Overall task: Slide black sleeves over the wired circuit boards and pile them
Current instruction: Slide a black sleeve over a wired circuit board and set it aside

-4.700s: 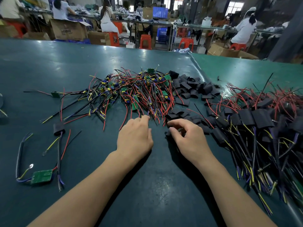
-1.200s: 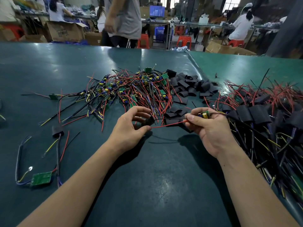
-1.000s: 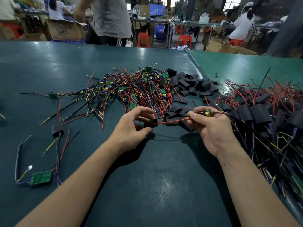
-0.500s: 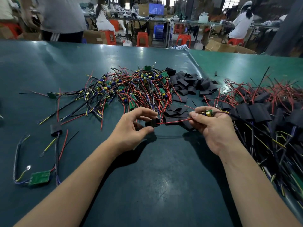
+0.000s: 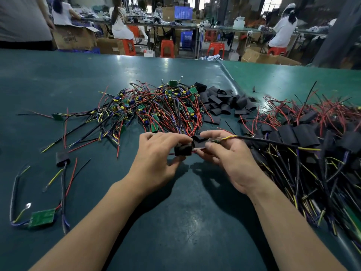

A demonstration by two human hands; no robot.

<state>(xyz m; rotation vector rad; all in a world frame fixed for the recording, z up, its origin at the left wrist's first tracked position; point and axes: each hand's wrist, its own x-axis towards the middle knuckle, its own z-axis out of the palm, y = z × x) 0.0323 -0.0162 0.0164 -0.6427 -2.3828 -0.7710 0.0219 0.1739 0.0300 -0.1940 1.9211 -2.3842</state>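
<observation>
Two hands meet — the left hand [image 5: 156, 155] pinches one black sleeve [image 5: 183, 149], the right hand [image 5: 228, 155] grips one wired board's leads [image 5: 226, 138] — among three heaps.

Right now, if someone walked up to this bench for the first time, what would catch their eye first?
Probably the two hands at center: the left hand pinches a black sleeve while the right hand feeds a wired board into it. Behind them sprawls a tangle of unsleeved boards, and a heap of sleeved ones fills the right side.

Head view, down over table [image 5: 58, 79]
</observation>
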